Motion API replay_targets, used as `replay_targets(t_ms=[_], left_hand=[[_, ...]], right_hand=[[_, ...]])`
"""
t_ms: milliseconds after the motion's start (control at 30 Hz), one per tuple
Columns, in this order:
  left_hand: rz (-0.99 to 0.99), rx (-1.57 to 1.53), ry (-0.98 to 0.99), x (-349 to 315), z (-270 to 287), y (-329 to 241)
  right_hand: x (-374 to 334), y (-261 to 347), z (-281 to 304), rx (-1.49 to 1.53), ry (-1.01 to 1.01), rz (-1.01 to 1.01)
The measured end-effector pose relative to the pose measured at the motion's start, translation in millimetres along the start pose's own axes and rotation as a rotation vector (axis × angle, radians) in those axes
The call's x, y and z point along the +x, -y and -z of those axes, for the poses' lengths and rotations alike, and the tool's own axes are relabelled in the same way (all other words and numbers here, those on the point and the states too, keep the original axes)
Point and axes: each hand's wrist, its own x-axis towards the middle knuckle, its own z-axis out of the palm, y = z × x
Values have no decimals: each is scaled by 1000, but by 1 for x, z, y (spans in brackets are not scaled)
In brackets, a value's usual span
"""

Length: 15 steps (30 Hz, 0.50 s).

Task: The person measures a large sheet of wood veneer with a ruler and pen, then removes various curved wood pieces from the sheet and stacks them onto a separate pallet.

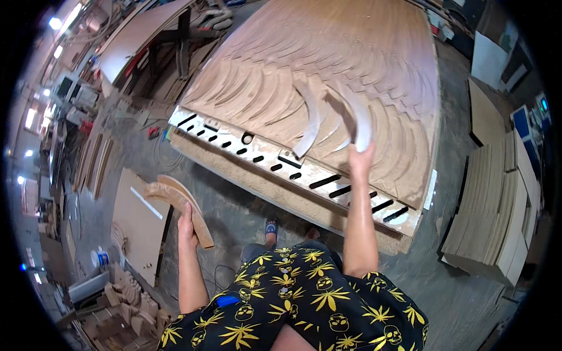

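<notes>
My left hand (186,227) is closed on curved wooden pieces (173,193), at least two together, held out over the floor at the left. Over the big wooden board (345,29), my right hand (360,159) grips the near end of a pale curved wooden piece (362,123). That piece arcs away from the hand, its far part raised a little with a dark shadow beside it. Left of it another curved piece (310,120) lies on the board, its near tip by the white slotted rail (225,138). Rows of curved cut outlines cover the dusty board around them.
Stacked flat panels (486,205) stand on the right. Left of me, a wooden panel (137,222) leans near a white bucket (100,257) and a heap of wood offcuts (132,298). Farther back left is another table (140,38). A cable lies on the floor by my feet.
</notes>
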Motion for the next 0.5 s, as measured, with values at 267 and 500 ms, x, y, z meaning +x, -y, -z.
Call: replay_targets(t_ms=[267, 500], left_hand=[[15, -283, -375, -48, 116, 36], [-4, -498, -410, 5, 229, 77]], right_hand=[[-48, 10, -151, -458, 54, -250], [53, -113, -162, -607, 27, -347]])
